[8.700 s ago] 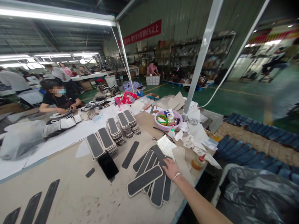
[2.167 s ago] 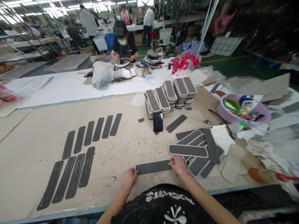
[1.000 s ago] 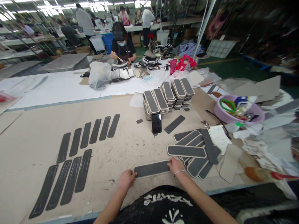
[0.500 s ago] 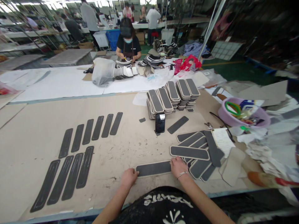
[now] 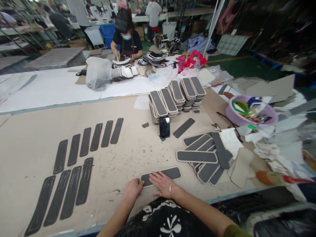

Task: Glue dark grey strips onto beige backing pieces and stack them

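Note:
A long grey panel with a beige rim [image 5: 170, 173] lies on the table right in front of me. My left hand [image 5: 134, 189] pinches its left end between thumb and fingers. Flat across its left half rests my right hand [image 5: 161, 183], fingers stretched out and spread, with a bracelet at the wrist. To the right, a fanned pile of similar rimmed panels [image 5: 197, 157] lies beside a plain dark strip [image 5: 219, 149]. On the left, two rows of dark glossy strips [image 5: 84, 181] are laid out singly.
Stacks of rimmed panels [image 5: 170, 100] stand at the back, with a phone [image 5: 164, 127] leaning against them. A purple basin [image 5: 230, 115] of odds and ends and an orange-and-red brush-like tool [image 5: 269, 177] are at right. Across the table a co-worker [image 5: 127, 42] handles curved pieces.
My right hand has moved left from the panel's right end and now lies flat on its surface. My left hand keeps its hold on the left end. The view has shifted slightly.

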A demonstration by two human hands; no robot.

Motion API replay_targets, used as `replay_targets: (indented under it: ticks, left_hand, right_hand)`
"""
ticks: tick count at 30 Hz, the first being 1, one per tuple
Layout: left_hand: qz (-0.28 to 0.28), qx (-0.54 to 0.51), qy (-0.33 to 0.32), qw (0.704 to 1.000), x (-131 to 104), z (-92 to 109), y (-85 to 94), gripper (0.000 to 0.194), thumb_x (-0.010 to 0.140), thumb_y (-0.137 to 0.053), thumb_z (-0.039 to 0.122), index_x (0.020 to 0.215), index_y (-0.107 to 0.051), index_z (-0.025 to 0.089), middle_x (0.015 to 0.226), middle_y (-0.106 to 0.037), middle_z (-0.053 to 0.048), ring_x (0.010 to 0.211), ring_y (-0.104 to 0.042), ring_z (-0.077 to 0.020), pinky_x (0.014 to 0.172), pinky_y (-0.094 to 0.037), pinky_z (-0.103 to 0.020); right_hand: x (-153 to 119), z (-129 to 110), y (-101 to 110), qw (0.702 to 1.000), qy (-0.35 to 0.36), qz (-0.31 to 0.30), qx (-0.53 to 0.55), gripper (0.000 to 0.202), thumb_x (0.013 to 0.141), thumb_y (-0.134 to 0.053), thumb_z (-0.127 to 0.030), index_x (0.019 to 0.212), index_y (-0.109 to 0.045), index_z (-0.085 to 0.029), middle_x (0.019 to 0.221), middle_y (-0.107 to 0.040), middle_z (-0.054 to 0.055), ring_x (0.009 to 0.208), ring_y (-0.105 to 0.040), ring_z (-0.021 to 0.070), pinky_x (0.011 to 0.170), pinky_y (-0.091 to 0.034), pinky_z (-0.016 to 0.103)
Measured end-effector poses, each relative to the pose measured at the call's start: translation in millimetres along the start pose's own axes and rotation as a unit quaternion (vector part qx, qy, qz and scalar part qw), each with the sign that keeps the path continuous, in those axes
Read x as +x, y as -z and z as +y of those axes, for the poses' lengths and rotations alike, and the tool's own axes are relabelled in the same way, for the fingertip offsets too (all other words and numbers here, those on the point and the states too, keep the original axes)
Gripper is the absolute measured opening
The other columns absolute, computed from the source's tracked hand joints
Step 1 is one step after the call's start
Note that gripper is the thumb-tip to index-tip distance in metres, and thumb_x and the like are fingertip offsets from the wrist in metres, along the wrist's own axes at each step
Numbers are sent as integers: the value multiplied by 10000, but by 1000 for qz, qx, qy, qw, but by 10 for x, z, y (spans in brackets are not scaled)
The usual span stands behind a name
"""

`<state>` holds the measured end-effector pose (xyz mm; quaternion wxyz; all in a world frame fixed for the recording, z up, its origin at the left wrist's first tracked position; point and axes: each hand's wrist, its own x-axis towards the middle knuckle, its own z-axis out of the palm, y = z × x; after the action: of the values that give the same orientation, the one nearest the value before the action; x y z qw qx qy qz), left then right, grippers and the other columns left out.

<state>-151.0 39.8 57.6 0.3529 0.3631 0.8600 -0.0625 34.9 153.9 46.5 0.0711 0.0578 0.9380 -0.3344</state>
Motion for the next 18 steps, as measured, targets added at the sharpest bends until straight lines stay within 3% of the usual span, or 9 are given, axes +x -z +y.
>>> replay_targets:
  ticks: [5,8,15,18]
  left_hand:
    - [1,-7,7,1000,-9,18,14,314,830,-432,424,714,-598,185,752,-687,-75,755,-626,-192,578,-351,-245]
    - [13,-15,11,1000,-39,55,8,292,831,-442,398,716,-598,179,758,-684,-82,767,-621,-195,595,-353,-246]
    - [57,-31,16,998,-251,-4,2,280,887,-358,311,839,-593,166,883,-662,-78,853,-601,-163,720,-393,-235]
    - [115,-44,-84,989,-421,62,-9,307,907,-301,284,1029,-562,176,1078,-613,-90,1006,-555,-160,864,-390,-254]
  right_hand:
    - [-573,428,63,987,-138,45,-63,734,842,-432,-507,1425,-123,-187,1497,-132,70,1369,-80,235,1111,-76,471]
    - [-843,620,36,976,-179,75,-101,714,851,-413,-489,1427,-100,-207,1498,-127,61,1370,-76,234,1106,-94,479]
    - [-910,746,-97,967,-183,118,-135,693,849,-399,-471,1425,-79,-256,1492,-169,29,1365,-122,231,1099,-137,481]
    - [-903,756,-120,967,-176,109,-149,709,840,-403,-480,1425,-68,-260,1493,-161,13,1364,-126,233,1094,-155,482]
